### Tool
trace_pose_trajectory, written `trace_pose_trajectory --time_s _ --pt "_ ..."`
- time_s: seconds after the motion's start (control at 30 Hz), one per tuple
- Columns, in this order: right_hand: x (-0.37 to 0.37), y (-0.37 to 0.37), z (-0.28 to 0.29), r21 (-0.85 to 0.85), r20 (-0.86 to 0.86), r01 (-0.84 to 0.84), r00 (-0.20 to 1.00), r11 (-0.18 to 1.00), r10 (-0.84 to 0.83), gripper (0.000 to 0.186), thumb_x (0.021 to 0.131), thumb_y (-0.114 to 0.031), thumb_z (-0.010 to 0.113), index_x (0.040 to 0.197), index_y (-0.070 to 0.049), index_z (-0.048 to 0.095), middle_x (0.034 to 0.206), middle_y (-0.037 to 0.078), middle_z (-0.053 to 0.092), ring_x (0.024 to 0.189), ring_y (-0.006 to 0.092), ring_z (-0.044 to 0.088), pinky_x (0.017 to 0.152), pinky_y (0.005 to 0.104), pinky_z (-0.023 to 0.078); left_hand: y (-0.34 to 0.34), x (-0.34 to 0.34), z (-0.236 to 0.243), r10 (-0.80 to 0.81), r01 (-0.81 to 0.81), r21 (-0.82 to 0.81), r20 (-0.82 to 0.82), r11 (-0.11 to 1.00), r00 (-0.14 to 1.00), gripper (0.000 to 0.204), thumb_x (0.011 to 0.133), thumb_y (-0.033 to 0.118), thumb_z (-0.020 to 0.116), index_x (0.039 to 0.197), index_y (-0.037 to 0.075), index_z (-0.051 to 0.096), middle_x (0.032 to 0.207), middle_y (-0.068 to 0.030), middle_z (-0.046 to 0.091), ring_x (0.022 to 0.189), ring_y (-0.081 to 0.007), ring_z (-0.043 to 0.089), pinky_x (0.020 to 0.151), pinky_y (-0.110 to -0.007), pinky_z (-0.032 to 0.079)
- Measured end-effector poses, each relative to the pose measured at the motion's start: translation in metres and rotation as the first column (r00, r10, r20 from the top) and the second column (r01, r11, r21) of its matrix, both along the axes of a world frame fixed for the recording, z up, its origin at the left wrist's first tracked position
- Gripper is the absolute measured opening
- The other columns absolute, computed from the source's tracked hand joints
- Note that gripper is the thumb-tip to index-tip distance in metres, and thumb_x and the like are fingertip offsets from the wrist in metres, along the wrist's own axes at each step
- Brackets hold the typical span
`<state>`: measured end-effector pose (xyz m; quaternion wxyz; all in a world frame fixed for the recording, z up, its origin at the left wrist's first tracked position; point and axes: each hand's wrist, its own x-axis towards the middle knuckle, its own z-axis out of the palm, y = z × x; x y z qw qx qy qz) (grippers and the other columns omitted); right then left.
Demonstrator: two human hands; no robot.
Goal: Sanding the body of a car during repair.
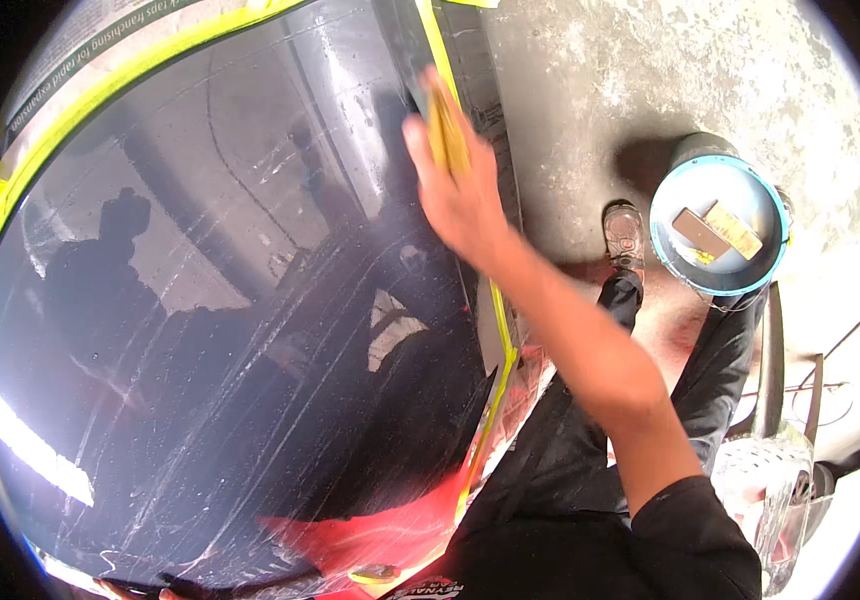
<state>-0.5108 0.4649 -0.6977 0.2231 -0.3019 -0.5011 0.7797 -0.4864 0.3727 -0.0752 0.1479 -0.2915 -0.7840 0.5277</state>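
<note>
A large, dark, glossy vehicle panel, wet and streaked, fills the left and middle of the view. My right hand is closed round a flat yellow pad, pressed to the panel near its upper right edge. The hand is slightly blurred, and its fingers hide part of the pad. At the lower left rim, a few fingertips, seemingly of my left hand, show by the panel's near edge. The rest of that hand is cut off, so its grip cannot be made out.
Yellow-green tape borders the panel, with printed masking paper beyond it. On the right stands a blue-rimmed bucket containing a brown block and a tan block. A small yellow oval piece lies at the panel's near edge.
</note>
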Motion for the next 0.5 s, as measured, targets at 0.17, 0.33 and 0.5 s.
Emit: trace_pose_trajectory --time_s 0.17,0.33,0.5 --pt "-0.053 0.053 0.005 0.255 -0.009 -0.112 0.993 0.961 0.118 0.043 0.091 0.001 0.070 0.133 -0.001 0.064 0.144 0.024 0.061 0.140 0.0418 0.055 0.113 0.0472 0.050 0.017 -0.002 -0.008 0.012 -0.013 0.004 0.070 1.000 0.997 0.090 0.107 0.070 0.034 0.168 0.005 0.028 0.171 -0.0259 0.029 0.159 -0.0440 0.025 0.130 -0.061 0.020" --pt "0.012 -0.013 0.015 -0.096 -0.069 0.060 0.995 0.994 -0.066 0.050 0.103 -0.010 0.067 0.150 0.002 0.054 0.156 0.025 0.054 0.143 0.0429 0.053 0.120 0.0451 0.043 -0.015 -0.011 0.041 -0.114 0.120 -0.159 0.048 0.980 0.992 0.097 0.106 0.075 0.029 0.159 -0.005 0.041 0.160 -0.0322 0.045 0.141 -0.0531 0.050 0.111 -0.065 0.046" --pt "-0.067 0.061 -0.009 0.175 -0.057 0.025 0.998 0.984 -0.015 0.055 0.107 -0.018 0.064 0.157 -0.002 0.048 0.144 0.015 0.066 0.137 0.0259 0.062 0.113 0.0343 0.046 -0.020 -0.009 0.026 -0.049 0.051 -0.080 0.023 0.995 0.999 0.098 0.104 0.077 0.028 0.161 -0.002 0.039 0.159 -0.0316 0.046 0.138 -0.0528 0.053 0.108 -0.064 0.048"
